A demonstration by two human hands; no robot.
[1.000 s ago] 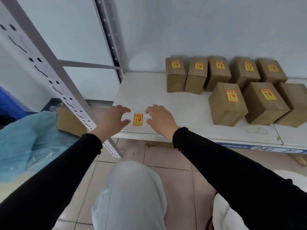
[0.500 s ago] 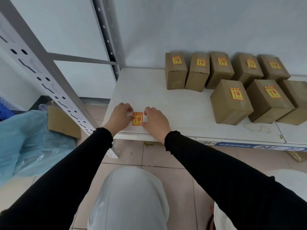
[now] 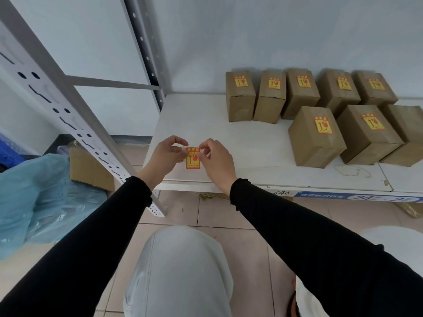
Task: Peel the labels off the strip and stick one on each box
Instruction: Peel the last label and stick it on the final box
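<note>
Pinching at the top corners, both hands work on one label (image 3: 192, 158) near the front left edge of the white shelf (image 3: 206, 115). Left hand (image 3: 166, 154) first: thumb and fingertips are closed on the label's upper left edge, likely steadying the backing so it doesn't slide. Over to the right hand (image 3: 216, 160), whose fingertips are nipped on the upper right corner, which looks like the start of a peel. The label's lower part seems to lie against the shelf, though I can't tell whether it is lifted clear. Only one label shows on this piece; no longer strip is visible.

Moving right, the boxes. Back row against the wall: five brown boxes, starting with the leftmost box (image 3: 239, 97), each with a yellow and red label on top. Front row: a labelled box (image 3: 317, 136), a second labelled box (image 3: 368, 133) touching it, then a third box (image 3: 409, 133) cut off by the frame edge, with no label on the part of its top that shows.

So the count: eight boxes, seven labelled, one apparently bare. My read is that the label in hand is meant for that far right box, nearly the end of the job.
</note>
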